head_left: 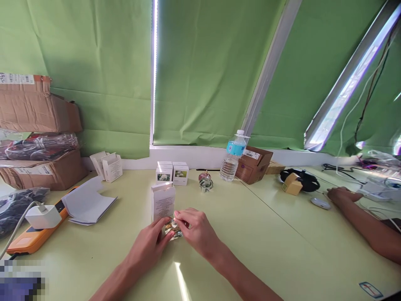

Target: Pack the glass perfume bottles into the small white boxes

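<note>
My left hand (153,239) grips a small shiny gold-and-silver foil-like packet (174,228) from the left, thumb below and fingers above. On its other side my right hand (198,229) is closed, thumb and forefinger pinched at the packet's upper edge. Its exact kind is too small to make out, and the fingers cover part of it. Just behind the hands an upright white printed box (163,201) stands with its top flap up. Farther back are two rows of small white boxes with flower pictures (180,174).
Shiny round ornaments (206,183), a water bottle (229,161) and a cardboard box (253,165) stand behind. At left lie folded paper (90,200), an orange power strip (23,241) and stacked cartons (62,167). Another person's hand (343,195) rests near a white mouse (320,203).
</note>
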Demonstrator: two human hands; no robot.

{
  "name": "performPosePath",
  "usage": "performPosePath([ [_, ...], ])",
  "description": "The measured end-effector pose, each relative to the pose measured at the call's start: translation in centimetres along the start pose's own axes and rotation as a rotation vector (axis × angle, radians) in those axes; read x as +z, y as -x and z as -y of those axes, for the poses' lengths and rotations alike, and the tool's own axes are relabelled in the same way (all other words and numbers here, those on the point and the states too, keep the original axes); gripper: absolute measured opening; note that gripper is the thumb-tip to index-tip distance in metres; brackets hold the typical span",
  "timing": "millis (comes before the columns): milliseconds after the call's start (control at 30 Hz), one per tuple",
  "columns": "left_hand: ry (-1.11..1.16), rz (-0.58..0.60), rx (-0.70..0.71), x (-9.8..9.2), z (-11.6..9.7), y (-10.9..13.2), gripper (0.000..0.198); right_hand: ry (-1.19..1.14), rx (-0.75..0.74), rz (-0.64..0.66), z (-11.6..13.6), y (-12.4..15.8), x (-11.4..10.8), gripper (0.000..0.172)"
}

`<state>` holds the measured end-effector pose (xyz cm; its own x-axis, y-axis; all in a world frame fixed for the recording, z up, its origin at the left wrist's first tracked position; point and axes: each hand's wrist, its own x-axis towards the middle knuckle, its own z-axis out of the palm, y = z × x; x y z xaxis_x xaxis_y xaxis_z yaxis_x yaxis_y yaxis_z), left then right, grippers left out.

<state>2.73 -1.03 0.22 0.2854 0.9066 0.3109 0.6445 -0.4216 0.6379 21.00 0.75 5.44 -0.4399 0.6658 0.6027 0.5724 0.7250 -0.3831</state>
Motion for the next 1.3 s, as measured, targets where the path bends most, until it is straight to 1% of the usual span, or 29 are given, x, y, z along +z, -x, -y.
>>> performPosePath([
  [133, 0.005, -0.002, -0.001, 0.0, 0.0, 0.0, 0.034, 0.063, 0.018, 0.004, 0.3, -0.1, 0.1, 0.034],
  [300, 0.004, 0.003, -0.007, -0.1, -0.2, -0.1, 0.033, 0.001, 0.062, -0.053, 0.0, 0.1, 0.4, 0.035],
  [433, -0.007, 0.001, -0.008, -0.2, -0.2, 0.0, 0.033, -0.03, 0.008, -0.085, -0.3, 0.4, 0.7, 0.027],
  [533, -0.014, 0.003, -0.002, -0.2, -0.2, -0.1, 0.032, -0.002, -0.037, -0.094, -0.4, 0.6, 0.9, 0.023],
  [600, -0.015, 0.007, 0.0, -0.2, -0.3, -0.1, 0.032, 0.01, -0.04, -0.102, -0.4, 0.8, 1.0, 0.02],
  [667, -0.019, 0.011, -0.004, -0.2, -0.3, -0.2, 0.032, 0.009, -0.015, -0.103, -0.3, 0.9, 0.9, 0.016],
  [700, -0.022, 0.013, -0.007, -0.2, -0.4, -0.2, 0.032, 0.01, 0.004, -0.102, -0.2, 0.9, 0.9, 0.017],
  [800, -0.028, 0.025, -0.004, -0.3, -0.5, -0.2, 0.031, 0.016, 0.075, -0.104, 0.1, 1.1, 0.4, 0.028],
  [867, -0.032, 0.024, -0.003, -0.3, -0.5, -0.1, 0.031, 0.002, 0.113, -0.125, 0.3, 1.0, -0.2, 0.032],
  [967, -0.044, 0.008, -0.017, -0.3, -0.4, -0.1, 0.033, 0.001, 0.202, -0.145, 0.0, 0.8, -1.9, 0.03],
  [1033, -0.047, 0.01, -0.016, -0.2, -0.2, 0.0, 0.035, 0.063, 0.312, -0.078, -0.5, 0.9, -3.2, 0.029],
  [1133, -0.05, 0.016, -0.012, -0.2, -0.2, 0.0, 0.035, 0.134, 0.459, 0.173, -1.3, 1.8, -4.5, 0.026],
  [1200, -0.055, 0.015, -0.017, -0.3, -0.2, 0.0, 0.036, 0.134, 0.483, 0.326, -1.7, 2.6, -4.6, 0.025],
  [1233, -0.057, 0.017, -0.02, -0.3, -0.3, 0.0, 0.036, 0.134, 0.473, 0.369, -1.9, 2.9, -4.5, 0.02],
  [1267, -0.06, 0.021, -0.023, -0.4, -0.4, 0.0, 0.036, 0.138, 0.455, 0.391, -2.1, 3.0, -4.4, 0.015],
  [1300, -0.061, 0.025, -0.025, -0.4, -0.5, 0.0, 0.037, 0.145, 0.433, 0.388, -2.2, 3.1, -4.2, 0.015],
])
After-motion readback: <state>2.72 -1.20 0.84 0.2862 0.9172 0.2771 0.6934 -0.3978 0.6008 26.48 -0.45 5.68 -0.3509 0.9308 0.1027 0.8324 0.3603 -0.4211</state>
